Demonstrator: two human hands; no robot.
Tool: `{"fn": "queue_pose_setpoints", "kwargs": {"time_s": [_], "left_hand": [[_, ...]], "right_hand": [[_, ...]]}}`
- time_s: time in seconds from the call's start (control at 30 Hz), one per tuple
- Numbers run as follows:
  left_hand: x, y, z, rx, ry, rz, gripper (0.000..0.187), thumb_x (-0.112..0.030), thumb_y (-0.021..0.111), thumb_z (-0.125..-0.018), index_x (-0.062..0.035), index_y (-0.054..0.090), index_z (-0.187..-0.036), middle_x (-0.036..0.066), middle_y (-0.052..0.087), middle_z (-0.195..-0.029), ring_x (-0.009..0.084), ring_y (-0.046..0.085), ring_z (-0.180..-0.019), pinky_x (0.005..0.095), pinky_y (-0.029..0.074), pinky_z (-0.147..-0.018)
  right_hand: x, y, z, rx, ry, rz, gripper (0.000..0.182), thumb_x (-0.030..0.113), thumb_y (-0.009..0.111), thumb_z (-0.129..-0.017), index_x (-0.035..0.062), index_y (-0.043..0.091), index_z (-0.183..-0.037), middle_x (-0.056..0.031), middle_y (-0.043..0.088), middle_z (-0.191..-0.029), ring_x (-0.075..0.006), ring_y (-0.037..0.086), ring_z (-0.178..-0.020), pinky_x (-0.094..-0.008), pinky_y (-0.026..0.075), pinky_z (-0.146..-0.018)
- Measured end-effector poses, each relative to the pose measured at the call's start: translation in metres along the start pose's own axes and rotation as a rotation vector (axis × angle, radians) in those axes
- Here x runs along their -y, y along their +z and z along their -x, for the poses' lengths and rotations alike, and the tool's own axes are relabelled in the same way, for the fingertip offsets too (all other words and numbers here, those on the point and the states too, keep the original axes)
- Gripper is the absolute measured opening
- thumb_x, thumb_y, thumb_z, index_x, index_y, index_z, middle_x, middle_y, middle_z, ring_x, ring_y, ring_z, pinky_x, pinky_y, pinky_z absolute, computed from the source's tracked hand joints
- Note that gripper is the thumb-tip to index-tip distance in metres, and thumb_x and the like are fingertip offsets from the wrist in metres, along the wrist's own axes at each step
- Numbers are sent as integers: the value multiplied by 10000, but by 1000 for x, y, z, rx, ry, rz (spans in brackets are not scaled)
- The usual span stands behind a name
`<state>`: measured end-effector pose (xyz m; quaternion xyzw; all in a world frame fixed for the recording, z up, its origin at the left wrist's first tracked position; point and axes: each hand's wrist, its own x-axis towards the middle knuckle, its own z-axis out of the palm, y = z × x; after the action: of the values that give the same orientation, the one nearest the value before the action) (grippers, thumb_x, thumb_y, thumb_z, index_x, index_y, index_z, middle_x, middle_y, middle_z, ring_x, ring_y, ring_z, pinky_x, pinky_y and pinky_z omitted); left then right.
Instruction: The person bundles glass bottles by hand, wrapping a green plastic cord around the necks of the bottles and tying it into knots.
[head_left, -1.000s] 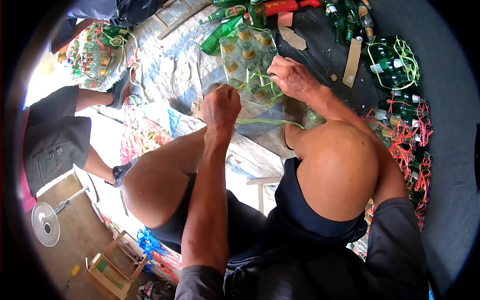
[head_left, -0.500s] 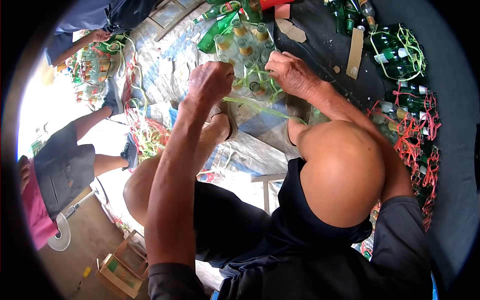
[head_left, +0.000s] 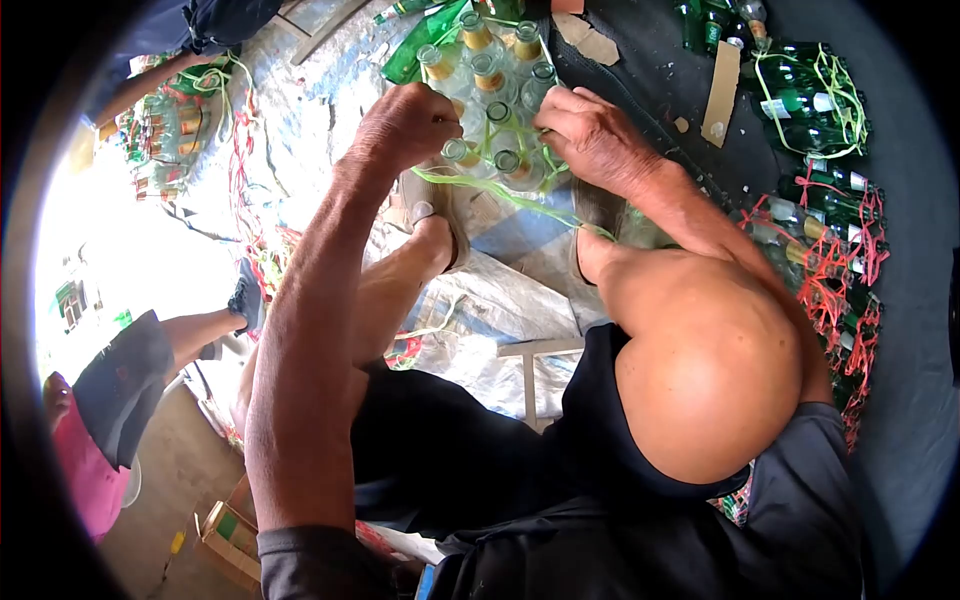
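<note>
Several clear glass bottles (head_left: 487, 85) stand upright in a tight cluster between my feet. Light-green plastic strap (head_left: 490, 185) crosses among their necks, and a loose length trails toward my right ankle. At the cluster's left side my left hand (head_left: 408, 128) is closed in a fist on the strap, most of its grip hidden by the fingers. On the right side, my right hand (head_left: 600, 140) pinches the strap near a bottle neck, its fingertips close to the glass.
Green bottles (head_left: 800, 105) bound with strap line the right side, beside others tied with red strap (head_left: 825, 280). A cardboard strip (head_left: 721, 95) lies on dark cloth. More bundled bottles (head_left: 165, 140) stand at upper left near a person's arm (head_left: 150, 85). Another person (head_left: 125, 380) is at left.
Both hands have moved slightly with the strap, staying on either side of the bottles. The view has shifted a little, and the person at left has moved lower in it.
</note>
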<state>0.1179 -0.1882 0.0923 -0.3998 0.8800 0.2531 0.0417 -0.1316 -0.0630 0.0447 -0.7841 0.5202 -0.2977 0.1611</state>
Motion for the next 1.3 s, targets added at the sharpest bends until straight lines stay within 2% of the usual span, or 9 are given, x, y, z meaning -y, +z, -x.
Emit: {"fn": "queue_pose_setpoints", "kwargs": {"time_s": [0.17, 0.3, 0.43, 0.47, 0.57, 0.73, 0.87, 1.07, 1.3], "left_hand": [[10, 20, 19, -150, -195, 229, 180, -255, 784, -820, -99, 818, -903, 122, 749, -787, 273, 729, -721, 396, 567, -691], [22, 43, 25, -253, -280, 354, 172, -247, 799, -816, -92, 814, -890, 96, 752, -772, 209, 723, -697, 355, 557, -679], [14, 59, 33, -466, -397, 480, 239, -232, 818, -835, 2, 773, -857, 119, 758, -786, 185, 693, -655, 337, 545, -634], [15, 63, 36, -431, -402, 554, 266, -203, 808, -888, 52, 764, -952, 44, 722, -782, 82, 586, -641, 262, 465, -574], [9, 68, 45, -445, -464, 678, 270, -206, 805, -891, 50, 766, -969, 35, 719, -787, 88, 584, -641, 255, 465, -585], [-2, 82, 54, -480, -616, 1033, 275, -238, 776, -962, 33, 769, -1007, -50, 563, -659, 17, 391, -517, 221, 270, -465], [-5, 91, 53, -526, -653, 1234, 263, -229, 776, -964, 25, 755, -1031, -77, 526, -632, 21, 345, -476, 231, 231, -442], [-8, 95, 55, -542, -644, 1354, 256, -222, 777, -964, 23, 750, -1034, -80, 511, -623, 19, 338, -482, 232, 236, -447], [-18, 102, 66, -534, -658, 1394, 238, -270, 794, -929, -36, 753, -931, -37, 592, -697, 78, 469, -589, 279, 373, -545]], "right_hand": [[2, -2, 0, -10, -7, -20, 130, 58, 707, -852, 72, 689, -980, -71, 619, -982, -315, 636, -931, -413, 556, -827], [1, -2, 0, 4, -9, -25, 142, 64, 726, -851, 76, 688, -987, -73, 618, -982, -314, 639, -931, -413, 553, -832], [0, -2, 3, 6, 15, -57, 165, 49, 726, -865, 45, 690, -1027, -79, 636, -1017, -306, 653, -973, -399, 547, -850], [1, -3, 3, 11, 20, -66, 177, 39, 723, -870, 29, 690, -1043, -80, 645, -1033, -302, 659, -991, -392, 544, -859], [1, -3, 4, 8, 30, -69, 215, 36, 729, -869, 29, 692, -1080, -89, 649, -1040, -316, 661, -994, -400, 542, -859], [6, -8, 8, -47, 67, -139, 277, 64, 752, -868, 61, 701, -1140, -109, 643, -1111, -348, 659, -1007, -417, 552, -868], [5, -13, 14, -80, 118, -92, 427, 75, 811, -812, 78, 680, -1218, -113, 611, -1139, -345, 657, -1019, -418, 560, -863], [3, -7, 10, 102, 308, -22, 465, 266, 843, -800, 114, 643, -1191, -142, 667, -1083, -397, 695, -940, -487, 563, -774], [-11, -6, 0, 112, 227, 49, 361, 241, 806, -824, 80, 619, -1087, -150, 699, -1016, -430, 684, -937, -514, 547, -757]]}}
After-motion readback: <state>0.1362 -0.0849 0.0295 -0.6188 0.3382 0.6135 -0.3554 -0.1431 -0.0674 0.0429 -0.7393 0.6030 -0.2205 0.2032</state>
